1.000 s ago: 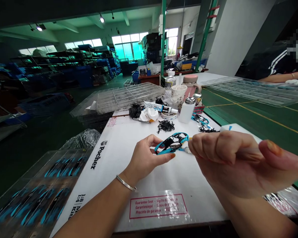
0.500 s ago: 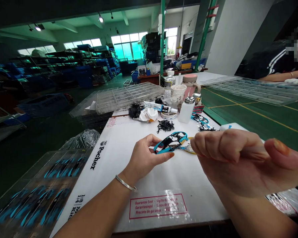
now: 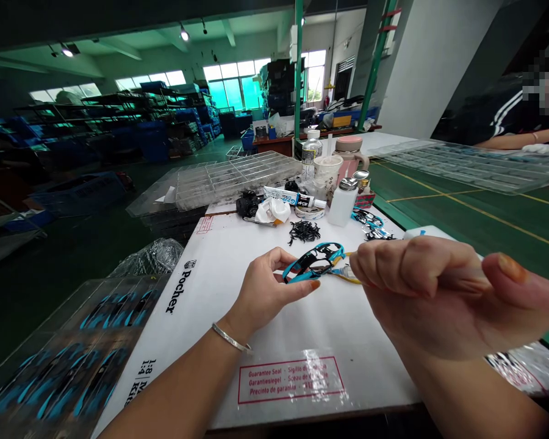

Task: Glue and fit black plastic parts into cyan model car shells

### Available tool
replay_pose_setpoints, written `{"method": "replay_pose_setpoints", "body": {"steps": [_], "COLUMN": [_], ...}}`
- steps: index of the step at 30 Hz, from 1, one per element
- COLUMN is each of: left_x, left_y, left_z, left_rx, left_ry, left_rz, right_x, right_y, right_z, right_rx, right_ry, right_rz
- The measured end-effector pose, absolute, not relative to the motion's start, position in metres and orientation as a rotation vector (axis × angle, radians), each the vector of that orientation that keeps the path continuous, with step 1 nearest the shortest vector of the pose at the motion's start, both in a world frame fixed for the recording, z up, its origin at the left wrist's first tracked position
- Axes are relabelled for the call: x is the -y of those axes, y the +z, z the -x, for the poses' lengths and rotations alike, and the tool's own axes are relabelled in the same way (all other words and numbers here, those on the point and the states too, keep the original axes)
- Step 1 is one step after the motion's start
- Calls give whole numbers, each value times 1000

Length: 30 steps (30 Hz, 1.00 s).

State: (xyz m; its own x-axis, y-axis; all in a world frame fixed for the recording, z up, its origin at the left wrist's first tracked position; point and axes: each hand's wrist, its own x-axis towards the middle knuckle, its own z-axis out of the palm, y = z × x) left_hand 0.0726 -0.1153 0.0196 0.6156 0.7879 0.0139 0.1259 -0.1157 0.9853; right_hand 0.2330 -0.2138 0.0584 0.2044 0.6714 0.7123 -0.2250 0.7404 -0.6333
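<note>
Head view is my feed, and I read it left to right. Blue steel shelving (image 3: 119, 116) runs along the far left of the hall. Lower left, a clear plastic tray (image 3: 68, 347) holds rows of blue-and-black moulded parts, just beside a white Pocher box lid (image 3: 201, 292) that lies flat on the bench. Beyond the lid's far edge sits a stack of clear compartment trays (image 3: 238, 180).

Above the lid I see the left hand (image 3: 268, 299), a silver bangle (image 3: 231, 337) on its wrist, with its fingers closed around a blue-and-black model part (image 3: 313, 263), holding it in the air. The right hand (image 3: 416, 292) is just beside it, pinched shut on a fine brush (image 3: 345, 273). The brush tip sits at the part's right edge, but I cannot tell whether they touch.

Past the hands, the lid carries a heap of small black pieces (image 3: 304, 231), a glue tube (image 3: 295, 197), crumpled white tissue (image 3: 272, 211), a white plastic bottle (image 3: 343, 204) and a pink flask (image 3: 350, 155). Further right, a clear tray (image 3: 476, 164) lies on a green bench mat (image 3: 485, 213), and a co-worker's forearm (image 3: 516, 144) rests beyond it.
</note>
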Motion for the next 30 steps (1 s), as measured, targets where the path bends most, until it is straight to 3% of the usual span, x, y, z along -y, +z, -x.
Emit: {"method": "replay_pose_setpoints", "body": {"steps": [13,17,23,30], "left_x": [112,109,112,120], "left_y": [19,18,17,12], "left_z": [-73,-72,-71,-71], "left_rx": [-785,-795,-772,-466], "left_ry": [658,706,867,1045], "left_rz": [-1602,-1641,-2060,-2562], "right_x": [211,212,213,200], "right_y": [58,70,80,72], "right_z": [-239,-251,-267,-266], "right_rx": [1428,1255,848,912], "right_ry": [570,476,528,759], "right_rz": [430,433,427,334]}}
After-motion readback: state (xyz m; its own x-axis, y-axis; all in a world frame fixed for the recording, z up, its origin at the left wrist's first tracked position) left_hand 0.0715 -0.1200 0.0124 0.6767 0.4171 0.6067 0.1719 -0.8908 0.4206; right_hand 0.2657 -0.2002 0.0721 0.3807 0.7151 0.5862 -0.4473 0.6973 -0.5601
